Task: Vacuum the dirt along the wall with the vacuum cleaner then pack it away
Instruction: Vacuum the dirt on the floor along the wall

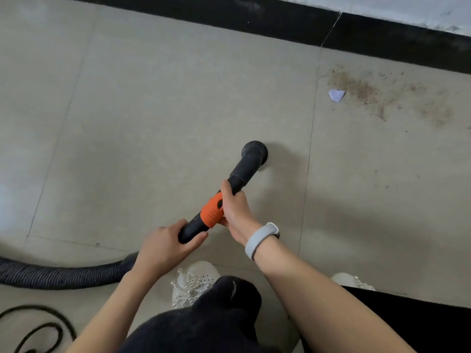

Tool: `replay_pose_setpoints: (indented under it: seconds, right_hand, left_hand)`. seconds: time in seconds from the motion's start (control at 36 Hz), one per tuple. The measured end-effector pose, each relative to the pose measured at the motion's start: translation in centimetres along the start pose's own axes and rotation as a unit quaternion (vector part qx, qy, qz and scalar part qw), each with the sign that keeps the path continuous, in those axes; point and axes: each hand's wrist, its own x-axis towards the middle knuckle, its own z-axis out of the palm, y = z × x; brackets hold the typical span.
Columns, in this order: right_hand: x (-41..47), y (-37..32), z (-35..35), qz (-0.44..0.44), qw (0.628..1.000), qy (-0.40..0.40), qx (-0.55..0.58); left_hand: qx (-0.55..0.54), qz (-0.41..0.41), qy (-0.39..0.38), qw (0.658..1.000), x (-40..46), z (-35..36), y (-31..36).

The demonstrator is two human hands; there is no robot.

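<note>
The floor (153, 110) is pale beige tile with thin grout lines, bounded at the top by a black skirting (382, 39) under a white wall (407, 11). Brown dirt (362, 90) is scattered on the tile at the upper right, near the skirting, with a small white paper scrap (336, 95) at its left edge. The vacuum wand (244, 171), black with an orange collar (212, 212), runs on a slant from lower left to upper right; its round nozzle (254, 152) points down at the floor mid-frame, well apart from the dirt and left of it. The left hand (165, 248) is wrapped around the wand's lower end, fingers curled shut on it. The right hand (235, 207), a grey band (260, 239) on its wrist, grips the wand just above the collar. A ribbed black hose (58, 276) trails off to the left along the floor, and a thin black cord (38, 329) loops in the lower left corner. White beaded shoes (193, 281) show below the hands.
</note>
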Motion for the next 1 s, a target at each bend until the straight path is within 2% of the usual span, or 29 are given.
replay_pose_setpoints:
  seconds: [0.22, 0.42, 0.53, 0.72, 0.89, 1.0]
  right_hand:
    - [0.8, -1.2, 3.3, -0.018, 0.995, -0.045, -0.083]
    - [3.2, -6.9, 2.9, -0.057, 0.996, 0.021, -0.068]
    - [4.1, -7.9, 0.5, -0.058, 0.995, 0.072, -0.035]
    - [3.7, -4.7, -4.3, -0.033, 0.983, 0.183, 0.015]
    - [2.4, -5.8, -7.6, 0.002, 0.973, 0.204, 0.107]
    - [3.5, -9.0, -8.8, 0.002, 0.973, 0.194, 0.123]
  left_hand:
    - [-0.067, -0.067, 0.058, 0.994, -0.6, 0.1, -0.7]
    - [-0.043, -0.032, 0.08, 0.995, 4.6, -2.3, 2.4]
    - [-0.021, 0.001, 0.051, 0.998, 6.2, -2.4, 4.8]
    - [0.041, 0.083, -0.033, 0.995, 6.0, 0.0, 6.6]
    - [0.081, 0.127, -0.113, 0.982, 7.9, -1.0, 9.5]
    - [0.075, 0.129, -0.11, 0.983, 10.2, -1.9, 12.2]
